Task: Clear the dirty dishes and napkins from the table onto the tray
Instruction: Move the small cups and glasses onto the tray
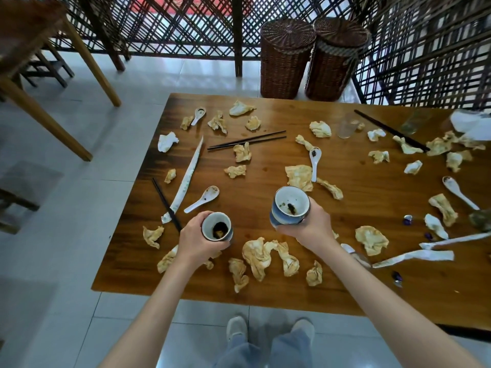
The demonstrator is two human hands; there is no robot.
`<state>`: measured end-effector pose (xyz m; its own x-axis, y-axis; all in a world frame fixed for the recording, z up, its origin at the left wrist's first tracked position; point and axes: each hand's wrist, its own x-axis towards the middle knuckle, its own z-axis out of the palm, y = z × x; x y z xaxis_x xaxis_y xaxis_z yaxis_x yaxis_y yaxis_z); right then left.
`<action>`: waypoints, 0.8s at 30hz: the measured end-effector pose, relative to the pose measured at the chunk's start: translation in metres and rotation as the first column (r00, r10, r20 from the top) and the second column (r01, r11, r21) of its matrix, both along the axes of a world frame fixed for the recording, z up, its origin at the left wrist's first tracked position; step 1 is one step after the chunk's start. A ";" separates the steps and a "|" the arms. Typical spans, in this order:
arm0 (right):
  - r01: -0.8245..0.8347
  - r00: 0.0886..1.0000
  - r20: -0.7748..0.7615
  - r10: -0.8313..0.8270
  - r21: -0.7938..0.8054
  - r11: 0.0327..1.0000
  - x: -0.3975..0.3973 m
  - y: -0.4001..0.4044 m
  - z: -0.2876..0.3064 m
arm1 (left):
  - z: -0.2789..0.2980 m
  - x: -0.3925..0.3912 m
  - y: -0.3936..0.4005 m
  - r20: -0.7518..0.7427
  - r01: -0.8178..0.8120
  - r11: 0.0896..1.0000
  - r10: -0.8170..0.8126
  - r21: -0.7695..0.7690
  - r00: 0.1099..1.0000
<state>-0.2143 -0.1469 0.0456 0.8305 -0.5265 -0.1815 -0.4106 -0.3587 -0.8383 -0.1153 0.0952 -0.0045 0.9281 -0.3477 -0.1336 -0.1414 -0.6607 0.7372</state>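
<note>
Dark lump (481,220) at right edge cut off (perhaps a bowl).

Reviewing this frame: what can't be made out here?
- Tray: not in the head view.
- White object, far right: blurred, cut by the edge.
- Dark item, right edge: cut off, unidentifiable.
- Table under the left hand and right hand, each gripping a cup: hidden.

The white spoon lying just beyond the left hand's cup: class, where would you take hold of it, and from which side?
Pinch the white spoon by its handle, coming from above at the near-left end. The handle lies flat and bare on the table, pointing toward the left hand; the bowl at the far-right end holds dark residue.
</note>
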 end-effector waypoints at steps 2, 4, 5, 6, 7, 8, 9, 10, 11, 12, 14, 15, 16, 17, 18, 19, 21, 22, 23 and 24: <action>0.005 1.000 0.001 -0.005 0.004 1.000 0.000 0.001 -0.002 | -0.001 0.001 0.001 0.009 0.013 1.000 -0.013 0.003 1.000; 0.007 1.000 -0.004 -0.007 0.002 1.000 0.000 0.001 -0.003 | -0.002 0.001 0.001 0.014 0.023 1.000 -0.023 0.005 1.000; 0.009 1.000 -0.008 -0.009 0.001 1.000 0.000 0.002 -0.003 | -0.002 0.001 0.002 0.013 0.023 1.000 -0.023 0.003 1.000; 0.012 1.000 -0.012 -0.012 0.001 1.000 0.000 0.002 -0.003 | -0.003 0.001 0.002 0.008 0.020 1.000 -0.020 -0.002 1.000; 0.016 1.000 -0.016 -0.016 0.000 1.000 0.001 0.002 -0.004 | -0.004 0.001 0.002 0.001 0.016 1.000 -0.016 -0.005 1.000; 0.020 1.000 -0.018 -0.020 -0.001 1.000 0.001 0.003 -0.004 | -0.005 0.001 0.002 -0.011 0.010 1.000 -0.010 -0.007 1.000; 0.023 0.999 -0.022 -0.023 -0.005 1.000 0.001 0.003 -0.004 | -0.006 0.001 0.001 -0.028 -0.001 1.000 0.001 -0.009 1.000; 0.026 0.999 -0.027 -0.026 -0.010 1.000 0.001 0.003 -0.004 | -0.008 0.001 0.001 -0.050 -0.017 1.000 0.016 -0.013 0.999; 0.027 0.999 -0.031 -0.027 -0.013 1.000 0.002 0.003 -0.005 | -0.009 0.000 0.002 -0.070 -0.031 0.999 0.030 -0.020 0.997; 0.027 0.999 -0.033 -0.027 -0.013 1.000 0.002 0.003 -0.005 | -0.012 -0.001 0.002 -0.084 -0.039 0.999 0.036 -0.029 0.996; 0.027 0.999 -0.036 -0.028 -0.014 1.000 0.002 0.002 -0.005 | -0.018 -0.004 0.004 -0.101 -0.035 0.999 0.031 -0.041 0.994; 0.028 0.999 -0.036 -0.029 -0.014 0.999 0.002 0.001 -0.005 | -0.021 -0.005 0.004 -0.104 -0.037 0.998 0.033 -0.045 0.994; 0.027 0.999 -0.035 -0.027 -0.013 1.000 0.003 0.001 -0.005 | -0.023 -0.006 0.005 -0.101 -0.047 0.998 0.041 -0.049 0.994; 0.024 0.999 -0.034 -0.024 -0.013 1.000 0.003 0.000 -0.005 | -0.025 -0.007 0.005 -0.088 -0.057 0.997 0.052 -0.054 0.995; 0.023 0.999 -0.032 -0.023 -0.015 1.000 0.003 -0.001 -0.005 | -0.027 -0.008 0.004 -0.065 -0.062 0.996 0.058 -0.061 0.996; 0.023 0.999 -0.032 -0.023 -0.018 1.000 0.003 -0.002 -0.006 | -0.028 -0.009 0.003 -0.042 -0.065 0.996 0.062 -0.068 0.997; 0.025 0.999 -0.032 -0.026 -0.022 0.999 0.002 -0.003 -0.007 | -0.031 -0.011 0.002 -0.017 -0.073 0.994 0.072 -0.077 0.997; 0.029 0.999 -0.032 -0.030 -0.023 0.999 0.001 -0.003 -0.008 | -0.032 -0.012 0.001 -0.014 -0.081 0.994 0.080 -0.078 0.997; 0.035 0.999 -0.032 -0.036 -0.024 0.999 0.000 -0.003 -0.008 | -0.033 -0.012 0.001 -0.015 -0.087 0.993 0.086 -0.080 0.996; 0.042 0.999 -0.029 -0.043 -0.024 0.999 0.000 -0.004 -0.009 | -0.035 -0.012 0.001 -0.015 -0.090 0.992 0.089 -0.084 0.996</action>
